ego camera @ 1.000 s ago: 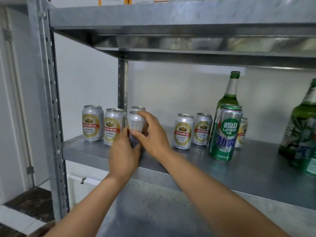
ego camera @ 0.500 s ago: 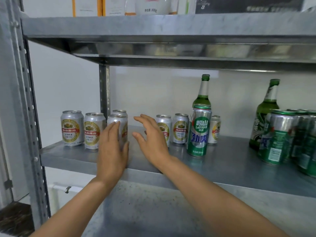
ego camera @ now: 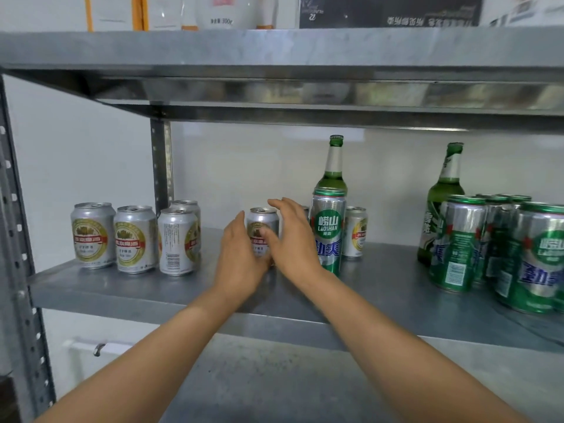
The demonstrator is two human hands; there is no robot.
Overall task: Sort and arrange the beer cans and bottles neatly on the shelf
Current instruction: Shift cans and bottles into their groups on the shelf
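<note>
Silver can (ego camera: pixel 263 222) stands upright on the shelf (ego camera: pixel 128 288), about midway along and back from the front edge, between both hands; the left hand (ego camera: pixel 241 257) lies along its left side, fingers straight; the right hand (ego camera: pixel 294 239) has its thumb across the label, fingers spread and loosely arched past the top; neither plainly clasps it; just right stands a tall green can (ego camera: pixel 328 236), a bottle (ego camera: pixel 334 166) behind it; four silver cans (ego camera: pixel 135 239) cluster toward the left end; green cans (ego camera: pixel 464 242) crowd the right end beside a second bottle (ego camera: pixel 445 190).
</note>
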